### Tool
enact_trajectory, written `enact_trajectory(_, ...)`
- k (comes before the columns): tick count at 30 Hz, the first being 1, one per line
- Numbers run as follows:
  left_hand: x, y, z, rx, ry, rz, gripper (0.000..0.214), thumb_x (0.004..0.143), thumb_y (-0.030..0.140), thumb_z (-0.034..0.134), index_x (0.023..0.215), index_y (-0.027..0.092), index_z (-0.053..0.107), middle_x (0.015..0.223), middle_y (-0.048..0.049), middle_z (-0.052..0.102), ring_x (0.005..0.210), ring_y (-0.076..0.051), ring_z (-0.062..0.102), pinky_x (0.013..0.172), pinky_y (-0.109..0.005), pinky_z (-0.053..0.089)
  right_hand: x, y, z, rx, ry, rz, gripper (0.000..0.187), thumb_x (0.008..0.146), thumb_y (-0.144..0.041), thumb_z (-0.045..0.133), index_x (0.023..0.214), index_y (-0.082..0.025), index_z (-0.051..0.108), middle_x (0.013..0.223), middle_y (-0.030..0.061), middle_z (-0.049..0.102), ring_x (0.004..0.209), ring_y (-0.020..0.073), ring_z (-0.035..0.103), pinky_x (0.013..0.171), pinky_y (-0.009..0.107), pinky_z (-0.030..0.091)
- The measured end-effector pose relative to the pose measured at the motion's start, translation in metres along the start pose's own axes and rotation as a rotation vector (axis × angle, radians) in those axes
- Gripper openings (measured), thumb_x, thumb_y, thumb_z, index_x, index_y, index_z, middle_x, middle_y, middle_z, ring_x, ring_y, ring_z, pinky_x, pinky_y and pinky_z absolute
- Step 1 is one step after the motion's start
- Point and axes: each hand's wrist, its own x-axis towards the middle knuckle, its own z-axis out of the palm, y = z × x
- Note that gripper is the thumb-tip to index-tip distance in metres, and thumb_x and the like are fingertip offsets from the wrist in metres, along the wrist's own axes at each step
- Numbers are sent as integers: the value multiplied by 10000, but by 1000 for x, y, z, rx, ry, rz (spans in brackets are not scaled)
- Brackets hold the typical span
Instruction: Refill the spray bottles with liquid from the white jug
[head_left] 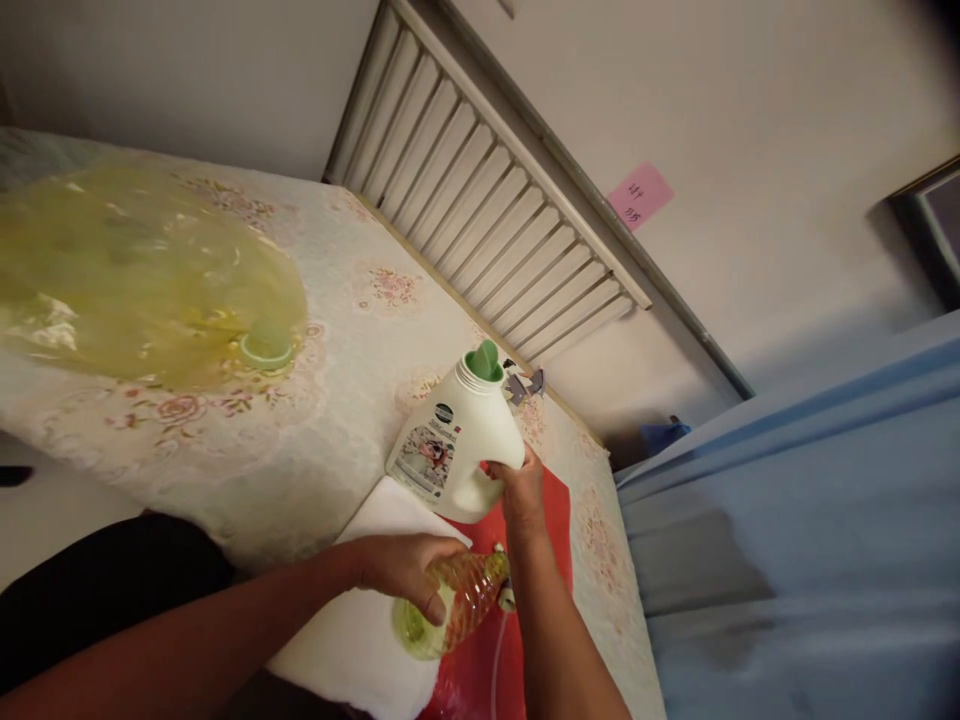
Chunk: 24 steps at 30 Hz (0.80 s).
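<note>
My right hand [517, 480] is wrapped round the handle of a white detergent jug [484, 440]. The jug has a picture label, and its uncapped neck shows a green pour spout [486, 360]. Nearer to me, my left hand [409, 570] grips a clear ribbed plastic bottle [469, 600] with yellowish-green liquid in it. This bottle lies tilted, its neck pointing right towards my right forearm, which partly covers that end. A white folded cloth [360, 640] and a shiny red sheet [480, 670] lie beneath the bottle.
A floral cloth [337, 400] covers the table. At left lies a large yellow translucent plastic bag [142, 270] beside a green ring-shaped cap [266, 352]. Behind are a white radiator [487, 190] and a pink note [640, 195]; a blue curtain [810, 500] hangs at right.
</note>
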Motion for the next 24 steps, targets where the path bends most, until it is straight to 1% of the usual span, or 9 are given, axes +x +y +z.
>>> enact_trajectory(3, 0, 0, -3, 7, -9, 0, 731, 551, 504, 887, 1168, 235, 605, 1154, -31, 681, 1107, -310, 613, 904, -364, 500, 4, -15, 8, -28, 14, -41, 200, 540, -229, 699, 714, -193, 607, 506, -89, 531, 473, 108, 460, 469, 226, 363)
enact_trajectory(5, -1, 1, -5, 19, -4, -1, 732, 564, 507, 881, 1188, 241, 606, 1167, -28, 682, 1111, -308, 615, 906, -361, 504, 5, -27, 7, -11, 27, -66, 199, 543, -231, 688, 718, -181, 606, 504, -85, 538, 470, 107, 462, 464, 225, 364)
enact_trajectory(7, -1, 2, -7, 36, 4, 1, 726, 572, 484, 884, 1202, 243, 613, 1167, -25, 684, 1108, -304, 618, 904, -355, 508, 5, -42, 2, 20, 64, -96, 186, 543, -219, 675, 707, -173, 601, 504, -80, 546, 471, 104, 465, 463, 221, 366)
enact_trajectory(10, -2, 4, -10, 36, 32, -8, 733, 572, 435, 894, 1224, 249, 614, 1185, -25, 683, 1124, -305, 617, 911, -352, 510, 4, -70, -12, 74, 137, -148, 168, 540, -197, 651, 695, -170, 591, 482, -89, 519, 457, 95, 458, 455, 212, 357)
enact_trajectory(12, -1, 7, -13, 17, 50, -21, 743, 578, 409, 895, 1244, 253, 603, 1197, -27, 683, 1135, -311, 616, 917, -358, 510, 4, -91, -25, 88, 210, -184, 154, 513, -180, 641, 645, -176, 561, 444, -101, 472, 422, 87, 432, 432, 208, 336)
enact_trajectory(15, 0, 11, -17, -18, 57, -15, 745, 593, 374, 889, 1264, 255, 588, 1206, -26, 683, 1151, -315, 612, 927, -365, 505, 3, -118, -50, 86, 290, -237, 162, 511, -149, 644, 618, -187, 527, 439, -96, 477, 420, 89, 443, 437, 207, 345)
enact_trajectory(18, 1, 14, -22, -54, 75, 7, 740, 622, 363, 871, 1287, 247, 568, 1221, -32, 675, 1168, -311, 604, 946, -368, 493, -1, -134, -79, 48, 367, -252, 190, 503, -130, 652, 613, -197, 513, 423, -100, 468, 413, 87, 436, 441, 208, 347)
enact_trajectory(20, 3, 14, -24, -24, 150, 20, 781, 638, 369, 858, 1333, 240, 525, 1260, -47, 655, 1192, -315, 589, 973, -384, 478, -6, -138, -99, -45, 424, -222, 182, 509, -141, 655, 639, -196, 539, 440, -86, 506, 428, 99, 460, 443, 213, 350)
enact_trajectory(24, 12, 12, -26, 114, 401, 95, 866, 654, 383, 831, 1407, 244, 427, 1392, -69, 564, 1264, -319, 528, 1047, -423, 430, -13, -131, -140, -150, 466, -176, 182, 499, -166, 688, 613, -194, 549, 429, -77, 508, 433, 107, 458, 459, 231, 351)
